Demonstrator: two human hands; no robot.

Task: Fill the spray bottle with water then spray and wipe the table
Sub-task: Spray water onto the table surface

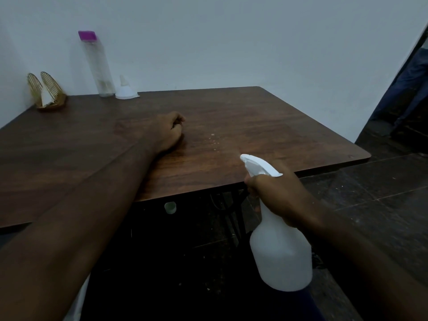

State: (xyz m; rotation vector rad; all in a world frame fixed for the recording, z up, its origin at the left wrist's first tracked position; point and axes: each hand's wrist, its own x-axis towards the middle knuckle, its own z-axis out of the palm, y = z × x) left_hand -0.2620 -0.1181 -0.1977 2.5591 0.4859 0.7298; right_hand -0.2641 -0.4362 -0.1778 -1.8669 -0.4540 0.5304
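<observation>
My right hand (278,195) grips the neck of a white spray bottle (281,253), held just off the table's near edge. Its white nozzle (257,164) points left and away over the tabletop. The brown wooden table (266,126) shows a few pale specks and droplets (214,140) near its middle. My left hand (170,132) rests on the tabletop left of the specks, with its fingers curled into a fist and nothing visible in it.
A tall clear bottle with a magenta cap (96,63) and a white funnel (126,89) stand at the table's back left by the wall. A gold napkin holder (47,92) sits at the far left. A small pale cup (170,207) lies under the table. Dark floor tiles (382,200) lie to the right.
</observation>
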